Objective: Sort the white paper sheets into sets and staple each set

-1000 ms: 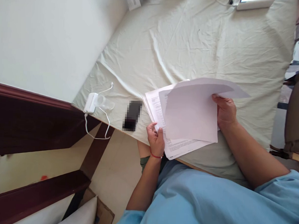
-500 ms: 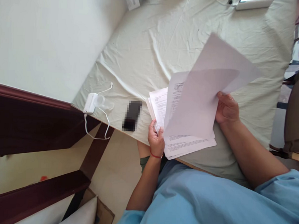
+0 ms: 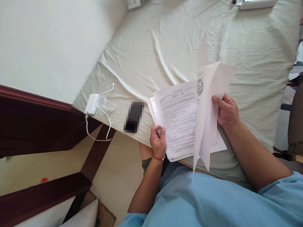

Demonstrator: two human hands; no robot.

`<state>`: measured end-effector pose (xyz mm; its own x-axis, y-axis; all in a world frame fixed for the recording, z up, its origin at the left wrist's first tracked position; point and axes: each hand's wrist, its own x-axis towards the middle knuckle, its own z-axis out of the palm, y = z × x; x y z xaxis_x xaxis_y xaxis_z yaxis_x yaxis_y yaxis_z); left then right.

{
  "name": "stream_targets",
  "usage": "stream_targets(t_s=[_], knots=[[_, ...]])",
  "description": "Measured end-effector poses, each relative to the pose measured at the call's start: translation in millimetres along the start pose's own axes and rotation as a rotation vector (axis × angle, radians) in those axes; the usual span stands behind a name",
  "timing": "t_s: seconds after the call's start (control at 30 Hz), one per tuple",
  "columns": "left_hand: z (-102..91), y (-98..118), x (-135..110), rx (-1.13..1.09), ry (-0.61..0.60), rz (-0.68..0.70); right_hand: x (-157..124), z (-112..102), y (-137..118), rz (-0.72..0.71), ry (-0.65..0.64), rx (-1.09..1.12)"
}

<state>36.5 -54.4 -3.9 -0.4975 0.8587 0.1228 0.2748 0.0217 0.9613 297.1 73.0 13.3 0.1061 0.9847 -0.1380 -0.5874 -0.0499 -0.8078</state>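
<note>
From afar, I have my left grip (image 3: 158, 141) pinching the printed stack (image 3: 178, 123), seemingly steadying it; my right grip (image 3: 227, 110) clamps upright sheets (image 3: 205, 113), apparently baring print.

A white adapter (image 3: 91, 104) (its cable (image 3: 99, 140) hanging looped) lies near a blurred dark object (image 3: 134, 117).

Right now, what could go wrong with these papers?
The thin white paper sheets in the right hand are curved and upright, so they might crease. The white printed paper stack in the left hand reaches the front edge of the pale cloth-covered table, so pages might slip off.
</note>
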Motion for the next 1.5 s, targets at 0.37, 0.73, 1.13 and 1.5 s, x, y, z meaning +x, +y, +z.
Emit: stream_targets(t_s=[0.37, 0.73, 1.13, 1.5], knots=[[-1.1, 5, -2, -0.131, -0.052, -0.052, -9, 2, -1, 0.055, -0.109, -0.154], [-0.2, 3, -1, -0.106, -0.009, -0.081, -12, 3, -5, 0.109, -0.068, -0.210], [-2.3, 6, -1, -0.076, -0.055, -0.071, -1, -7, -11, 0.142, -0.011, 0.058], [0.8, 2, -1, -0.099, -0.040, -0.113, -3, -5, -10, 0.122, -0.007, 0.059]])
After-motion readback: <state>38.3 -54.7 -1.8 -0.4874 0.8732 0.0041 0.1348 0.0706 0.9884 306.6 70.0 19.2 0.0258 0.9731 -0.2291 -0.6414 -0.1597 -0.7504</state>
